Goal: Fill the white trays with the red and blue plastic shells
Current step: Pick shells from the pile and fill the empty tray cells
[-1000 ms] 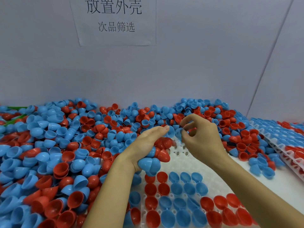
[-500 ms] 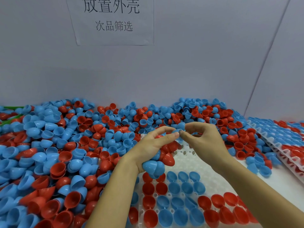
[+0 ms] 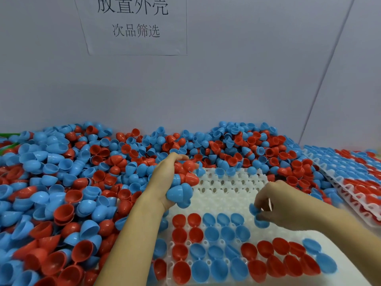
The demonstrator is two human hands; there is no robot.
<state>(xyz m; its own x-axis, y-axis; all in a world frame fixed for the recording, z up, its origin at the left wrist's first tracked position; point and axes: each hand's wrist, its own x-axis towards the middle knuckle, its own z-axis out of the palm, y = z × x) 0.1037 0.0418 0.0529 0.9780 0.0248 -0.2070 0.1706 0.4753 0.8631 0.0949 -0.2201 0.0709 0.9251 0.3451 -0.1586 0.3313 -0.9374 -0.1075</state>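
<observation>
- Shells (image 3: 68, 195), red and blue, lie heaped across the table on the left and along the back wall, loose and overlapping.
- White tray (image 3: 228, 188) sits in the middle, in front of the heap; its far rows of sockets are bare, its near rows hold red and blue shells set open side up.
- Left hand (image 3: 167, 178) is curled round a bunch of shells (image 3: 183, 182) above the tray's left edge; a blue one bulges out below the palm, red ones show between the fingers.
- Right hand (image 3: 274, 203) hangs low over the tray's right part, fingertips pinching a blue shell (image 3: 254, 209) just above the filled rows; a second blue shell (image 3: 261, 222) lies right under the fingers, and whether the hand touches it I cannot tell, as that part is blurred.
- Second tray (image 3: 354, 195), at the right edge, is packed with blue and red shells in rows.
- Paper sign (image 3: 134, 25) with printed characters hangs on the grey wall (image 3: 247, 69) behind the heap.
</observation>
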